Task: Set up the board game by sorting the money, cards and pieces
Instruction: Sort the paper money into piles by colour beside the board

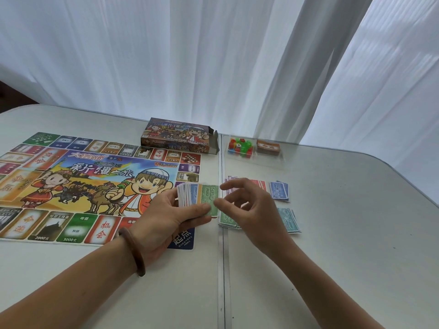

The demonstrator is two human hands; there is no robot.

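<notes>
Green 500 note tops the fanned stack of notes gripped in your left hand | right hand loosely spread at the note's edge, holding nothing | risk: two notes may lift together, or the fan may slip and scatter onto the green pile below.

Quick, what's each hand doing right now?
Left hand: holds a fanned stack of paper play-money notes, green 500 note on top.
Right hand: loosely curled beside that stack; grip cannot be told.
</notes>
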